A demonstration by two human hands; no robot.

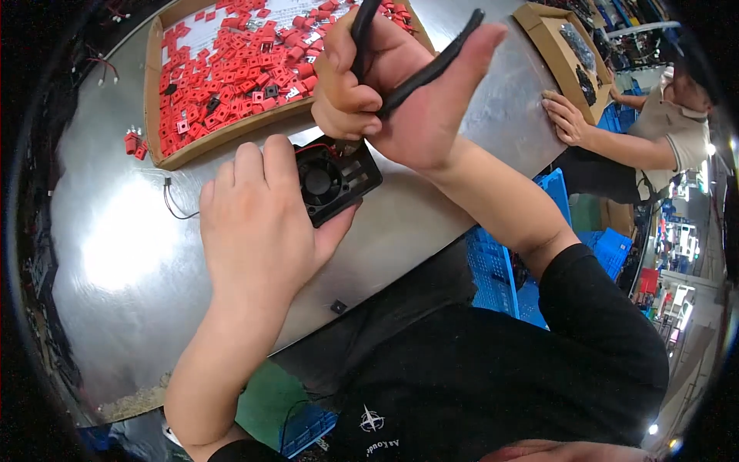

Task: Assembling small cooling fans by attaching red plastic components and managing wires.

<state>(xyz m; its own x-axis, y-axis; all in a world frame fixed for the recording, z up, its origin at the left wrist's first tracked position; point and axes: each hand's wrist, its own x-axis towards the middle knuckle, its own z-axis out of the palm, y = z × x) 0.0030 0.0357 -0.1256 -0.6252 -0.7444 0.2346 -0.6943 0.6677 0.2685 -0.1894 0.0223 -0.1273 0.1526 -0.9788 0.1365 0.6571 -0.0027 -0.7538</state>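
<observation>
In the grasp of the left fingers [280, 165] sits a fan [319, 183]. The right fingers [350, 98] hold pliers [431, 73] beside it. Beyond the left fingers, a box [231, 136] holds red parts [239, 65].

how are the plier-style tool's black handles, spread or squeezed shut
Spread: the black handles splay apart in the right hand; jaws too hidden to tell.

Wears a black T-shirt [477, 377] with short sleeves [596, 316], having on its front a white compass-star print [372, 419] and white lettering [382, 446].
</observation>
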